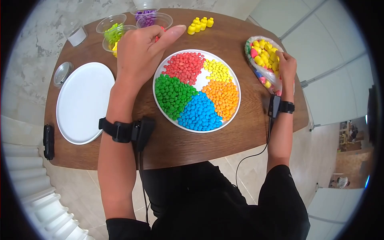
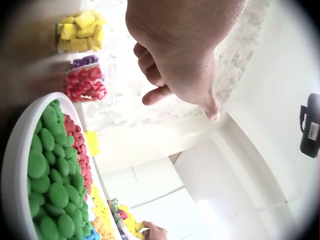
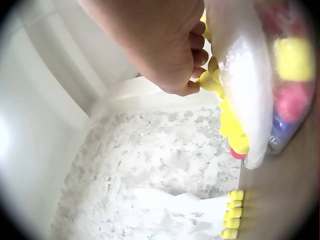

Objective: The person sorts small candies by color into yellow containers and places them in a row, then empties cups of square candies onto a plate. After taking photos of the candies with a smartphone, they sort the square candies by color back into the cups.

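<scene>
My right hand (image 1: 287, 66) is at the mouth of a clear plastic bag (image 3: 245, 65) filled with mostly yellow pieces and some pink and blue ones. Its fingertips pinch a small yellow bottle-shaped piece (image 3: 206, 81) at the top of the heap. My left hand (image 1: 140, 50) hovers over the table, thumb stretched out and the other fingers loosely bent, holding nothing. Several yellow bottle-shaped pieces (image 1: 201, 25) stand grouped near the far edge. Between the hands lies a round white plate (image 1: 201, 82) with red, yellow, orange, blue and green candies in wedges.
An oval-looking white plate (image 1: 85, 104) lies at the left, beside a clear round lid (image 1: 63, 74). Clear cups hold green pieces (image 1: 114, 33), purple pieces (image 1: 146, 18), and yellow pieces (image 2: 80, 32) and red pieces (image 2: 85, 84). A black object (image 1: 49, 142) sits at the left edge.
</scene>
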Available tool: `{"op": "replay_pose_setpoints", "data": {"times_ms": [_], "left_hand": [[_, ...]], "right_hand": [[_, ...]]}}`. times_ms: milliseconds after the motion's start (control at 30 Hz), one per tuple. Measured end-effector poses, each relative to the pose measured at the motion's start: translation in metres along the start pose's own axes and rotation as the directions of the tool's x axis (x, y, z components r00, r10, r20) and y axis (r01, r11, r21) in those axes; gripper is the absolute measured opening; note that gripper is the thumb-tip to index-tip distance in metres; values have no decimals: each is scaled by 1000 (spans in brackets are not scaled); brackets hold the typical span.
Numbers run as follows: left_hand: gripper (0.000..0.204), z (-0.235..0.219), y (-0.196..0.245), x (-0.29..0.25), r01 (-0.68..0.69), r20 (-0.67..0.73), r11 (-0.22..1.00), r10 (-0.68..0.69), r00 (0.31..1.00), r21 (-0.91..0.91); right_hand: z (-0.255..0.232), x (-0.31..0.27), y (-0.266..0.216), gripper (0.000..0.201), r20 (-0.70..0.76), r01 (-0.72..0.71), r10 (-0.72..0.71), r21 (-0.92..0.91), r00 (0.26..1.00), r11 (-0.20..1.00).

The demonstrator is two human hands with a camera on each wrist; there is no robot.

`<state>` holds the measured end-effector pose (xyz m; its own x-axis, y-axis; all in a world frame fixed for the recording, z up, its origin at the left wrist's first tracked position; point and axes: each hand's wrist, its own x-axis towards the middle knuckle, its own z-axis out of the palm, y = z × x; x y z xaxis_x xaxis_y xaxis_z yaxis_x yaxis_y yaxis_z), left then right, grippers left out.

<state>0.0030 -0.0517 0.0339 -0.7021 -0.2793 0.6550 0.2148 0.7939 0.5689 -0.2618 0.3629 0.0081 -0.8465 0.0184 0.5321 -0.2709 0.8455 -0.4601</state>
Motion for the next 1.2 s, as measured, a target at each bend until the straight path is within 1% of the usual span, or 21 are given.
{"op": "replay_pose_setpoints", "data": {"times_ms": [67,200,233,300,333,400,433,467,533,600,633,700,733,767,867,933,967,1067,1133,1167,1200], "left_hand": [[51,-2,-4,-1,55,61,997,-58,996,45],[52,-1,2,-3,77,51,997,-77,996,3],[59,0,4,-2,46,46,999,-46,998,-6],[67,-1,7,-4,22,27,1000,-22,999,-9],[67,-3,9,-4,-1,12,1000,1,1000,-3],[62,-5,13,-3,-34,-4,999,34,999,37],[62,-3,13,-5,-26,-6,999,26,1000,40],[53,-1,14,-6,-50,-1,997,50,999,58],[46,8,16,-7,-77,-11,993,78,997,86],[42,14,12,-11,-172,23,978,171,985,117],[42,13,13,-12,-166,21,976,164,986,140],[52,12,16,-12,-88,118,984,70,991,156],[51,13,17,-11,-82,114,985,64,991,155],[51,12,16,-11,-82,116,983,63,991,163],[51,14,13,-9,11,155,992,-30,987,128],[51,15,9,-10,19,159,993,-38,987,115],[51,15,8,-11,21,161,993,-40,986,118],[50,14,9,-9,24,175,994,-44,984,111],[50,12,9,-9,63,184,991,-85,979,119],[50,11,9,-9,65,179,991,-86,980,118],[51,10,8,-9,56,173,991,-77,982,123]], "right_hand": [[-2,-5,-7,42,8,-16,17,-16,1000,1000],[-4,-5,-12,43,-4,-19,19,-74,1000,997],[-11,-5,-18,43,-8,-8,7,-80,1000,997],[-15,-12,-32,48,-259,-11,-50,-228,965,974],[-29,-23,-74,47,-221,-82,47,-149,974,985],[-24,-23,-114,40,-64,129,-126,47,990,991],[-10,-16,-126,38,98,283,-299,151,949,947],[6,-6,-140,35,233,407,-471,276,851,871],[43,-11,-179,40,378,436,-593,425,711,793],[72,-12,-207,44,379,578,-721,433,580,692],[87,-11,-215,44,371,578,-733,453,571,679],[117,-8,-227,47,453,570,-742,476,494,670],[124,-11,-234,44,515,551,-697,433,498,714],[129,-14,-237,44,512,548,-700,440,498,711],[128,-21,-238,38,417,595,-735,432,535,678],[123,-20,-241,35,609,499,-609,367,508,785],[126,-21,-239,35,610,496,-609,371,507,785],[139,-24,-225,37,575,508,-631,385,520,770],[143,-24,-222,38,368,548,-699,440,613,712],[141,-24,-222,38,368,552,-702,439,609,709],[139,-25,-222,39,416,551,-709,446,570,705]]}}
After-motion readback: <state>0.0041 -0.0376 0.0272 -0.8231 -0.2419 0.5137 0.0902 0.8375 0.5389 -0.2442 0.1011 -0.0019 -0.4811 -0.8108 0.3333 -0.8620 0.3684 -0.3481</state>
